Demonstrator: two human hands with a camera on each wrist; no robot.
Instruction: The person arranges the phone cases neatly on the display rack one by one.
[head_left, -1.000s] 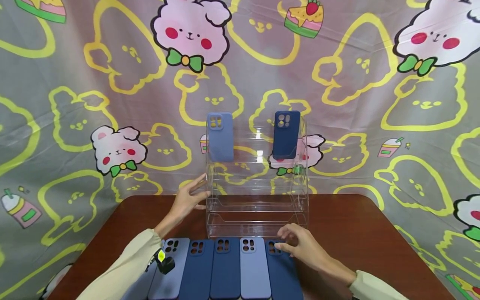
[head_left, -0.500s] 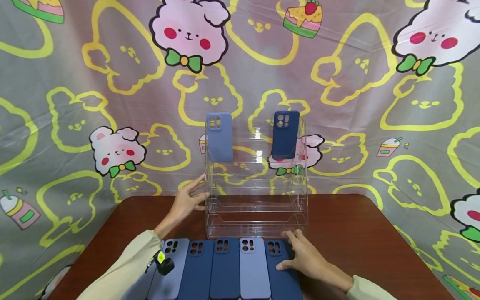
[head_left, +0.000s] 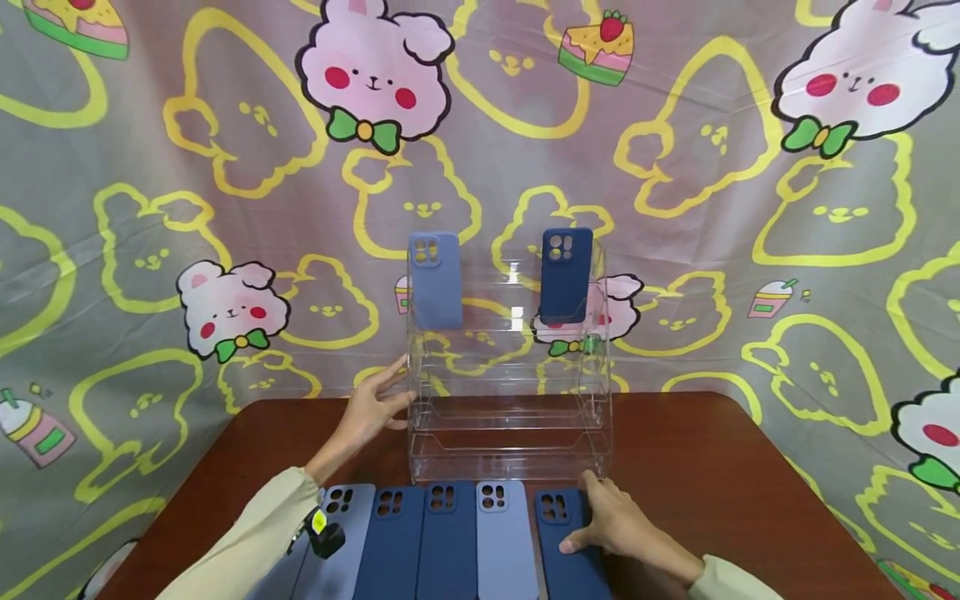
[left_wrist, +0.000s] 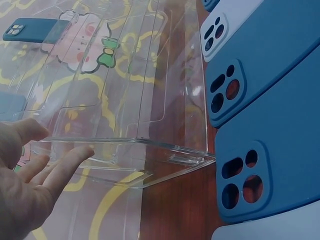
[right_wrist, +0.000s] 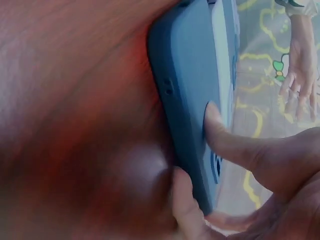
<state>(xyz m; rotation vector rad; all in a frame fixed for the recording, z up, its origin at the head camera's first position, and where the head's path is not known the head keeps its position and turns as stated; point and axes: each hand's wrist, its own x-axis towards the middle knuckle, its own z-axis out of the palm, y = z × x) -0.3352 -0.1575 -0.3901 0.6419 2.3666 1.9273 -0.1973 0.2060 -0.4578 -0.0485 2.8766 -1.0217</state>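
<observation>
At the near right of the counter [head_left: 690,483], a dark blue phone case [head_left: 573,575] is being pinched by the grip of the right hand [head_left: 618,521], the thumb being laid on its upper face and the fingers being set at its right edge. A narrow gap is being left between it and the pale blue neighbour [head_left: 506,550] at its left. Farther off, the left hand [head_left: 372,410] is being held at the left side of a clear tiered stand [head_left: 510,468], its grip being spread apart; whether contact is being made cannot be told. High on the stand, 2 cases are being supported: a light blue case [head_left: 438,287] at left, a navy case [head_left: 566,283] at right.
</observation>
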